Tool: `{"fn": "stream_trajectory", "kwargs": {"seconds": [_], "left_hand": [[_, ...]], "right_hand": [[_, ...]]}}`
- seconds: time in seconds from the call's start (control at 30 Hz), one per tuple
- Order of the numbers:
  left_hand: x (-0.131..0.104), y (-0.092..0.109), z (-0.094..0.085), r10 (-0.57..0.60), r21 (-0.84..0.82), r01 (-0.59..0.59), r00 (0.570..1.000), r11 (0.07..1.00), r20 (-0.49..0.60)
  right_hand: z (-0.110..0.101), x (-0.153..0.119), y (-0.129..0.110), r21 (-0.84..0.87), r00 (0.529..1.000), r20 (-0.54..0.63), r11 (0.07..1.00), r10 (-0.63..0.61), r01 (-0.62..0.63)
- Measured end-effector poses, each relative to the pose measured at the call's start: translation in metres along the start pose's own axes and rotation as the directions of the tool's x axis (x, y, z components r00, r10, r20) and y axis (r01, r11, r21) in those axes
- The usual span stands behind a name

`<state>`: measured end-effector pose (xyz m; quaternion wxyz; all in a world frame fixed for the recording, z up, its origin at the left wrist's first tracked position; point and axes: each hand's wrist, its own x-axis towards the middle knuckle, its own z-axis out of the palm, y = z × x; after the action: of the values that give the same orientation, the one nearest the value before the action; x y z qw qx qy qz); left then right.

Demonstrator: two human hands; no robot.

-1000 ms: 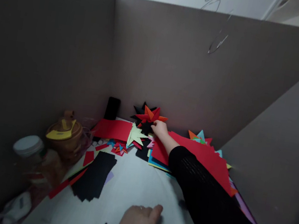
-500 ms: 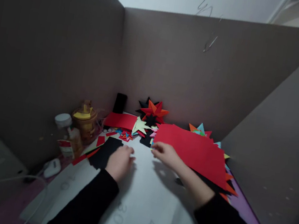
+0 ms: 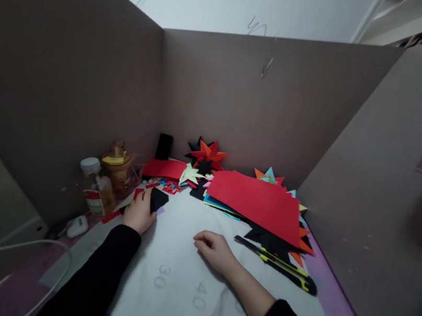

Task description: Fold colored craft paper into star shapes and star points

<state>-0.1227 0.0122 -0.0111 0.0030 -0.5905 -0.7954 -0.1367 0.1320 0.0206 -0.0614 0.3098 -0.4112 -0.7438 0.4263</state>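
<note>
My left hand (image 3: 140, 213) rests on black paper (image 3: 158, 200) at the left of the white sheet (image 3: 179, 238); its fingers are partly hidden, so a grip cannot be made out. Over the middle of the sheet, my right hand (image 3: 213, 249) has its fingers curled together, with nothing seen between them. A stack of large red paper (image 3: 258, 202) lies behind and to the right of it. Scissors or a cutter with black and yellow handles (image 3: 285, 269) lie to its right. Small folded pieces (image 3: 171, 187) and a pale green star (image 3: 191, 174) are beyond my left hand.
At the left stand a bottle with a white lid (image 3: 97, 188) and a brown pot (image 3: 117, 168). A white case (image 3: 77, 227) and cable are in front. Red and orange paper stars (image 3: 209, 153) and a black phone (image 3: 164, 147) are by the back panel.
My left hand has moved left onto the black paper. My right hand has drawn back from the red stack toward me. The view has shifted, showing the black and yellow tool.
</note>
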Motion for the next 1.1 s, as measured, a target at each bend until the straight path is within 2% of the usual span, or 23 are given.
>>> {"fn": "stream_trajectory", "kwargs": {"seconds": [0.23, 0.33, 0.4, 0.53, 0.67, 0.73, 0.83, 0.9, 0.97, 1.03, 1.1], "left_hand": [[-0.005, 0.004, -0.013, 0.058, -0.099, -0.074, 0.986, 0.992, -0.158], [-0.01, 0.018, -0.018, 0.132, -0.169, -0.164, 0.974, 0.972, -0.185], [-0.017, 0.034, -0.019, 0.203, -0.256, -0.244, 0.963, 0.935, -0.175], [-0.033, 0.066, -0.005, 0.333, -0.363, -0.349, 0.937, 0.864, -0.108], [-0.044, 0.076, 0.019, 0.371, -0.371, -0.365, 0.927, 0.854, -0.057], [-0.044, 0.071, 0.024, 0.392, -0.369, -0.379, 0.919, 0.849, -0.04], [-0.031, 0.052, 0.015, 0.407, -0.307, -0.393, 0.913, 0.867, -0.019], [-0.014, 0.03, 0.002, 0.295, -0.164, -0.299, 0.954, 0.94, -0.049], [0.006, 0.003, -0.008, 0.15, 0.011, -0.15, 0.989, 0.989, 0.004], [0.025, -0.024, -0.011, 0.012, 0.108, -0.023, 0.994, 0.994, 0.105], [0.04, -0.045, -0.007, -0.015, 0.111, -0.01, 0.975, 0.994, 0.224]], "right_hand": [[-0.001, 0.0, 0.0, -0.007, 1.0, 0.007, 1.0, -0.002, 0.002], [0.001, 0.003, 0.0, 0.034, 1.0, 0.004, 0.999, -0.003, 0.003], [0.004, 0.007, 0.001, 0.153, 0.999, 0.004, 0.988, 0.034, -0.035], [0.008, 0.014, 0.003, 0.397, 0.988, 0.008, 0.907, 0.151, -0.142], [0.007, 0.016, 0.0, 0.464, 0.987, 0.011, 0.874, 0.158, -0.145], [0.006, 0.016, -0.001, 0.478, 0.987, 0.011, 0.866, 0.162, -0.148], [0.007, 0.015, 0.001, 0.452, 0.974, -0.059, 0.876, 0.22, -0.171], [0.006, 0.013, 0.003, 0.351, 0.959, -0.179, 0.925, 0.219, -0.146], [0.006, 0.01, 0.004, 0.191, 0.952, -0.274, 0.978, 0.139, -0.088], [0.005, 0.007, 0.003, 0.045, 0.959, -0.279, 0.999, 0.042, -0.031], [0.005, 0.005, 0.001, -0.038, 0.973, -0.229, 0.999, -0.017, 0.009]]}}
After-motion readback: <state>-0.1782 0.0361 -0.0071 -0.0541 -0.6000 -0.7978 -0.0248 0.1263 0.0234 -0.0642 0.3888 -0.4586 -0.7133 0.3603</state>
